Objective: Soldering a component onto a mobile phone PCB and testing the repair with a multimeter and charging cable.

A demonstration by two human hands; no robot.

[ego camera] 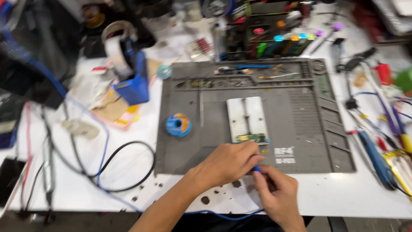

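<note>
**A:** From the head camera, where do the hands sit?

**B:** Both are at the near edge of the grey work mat (300, 107). The left hand (229, 162) is curled, its fingers (251, 148) reaching toward the small green circuit board (253, 138) clamped at the near end of the white holder (248, 118). The right hand (279, 193) is closed around a thin blue-tipped tool (256, 169), held like a pen.

**A:** Is the left hand gripping anything?

**B:** The frame is blurred, so I cannot tell; it may only be steadying the tool tip.

**A:** How would you do this step well?

**B:** I judge it fine work on the board, so rest both wrists on the tabletop (343, 193), keep the tip low and let the left hand brace the right. The board sits close to the holder's edge (easy to nudge), so press lightly.

**A:** Anything nearby to mind?

**B:** The blue solder-wick spool (178, 125) lies well apart on the left, and the black cable (128, 167) loops off the mat.
</note>
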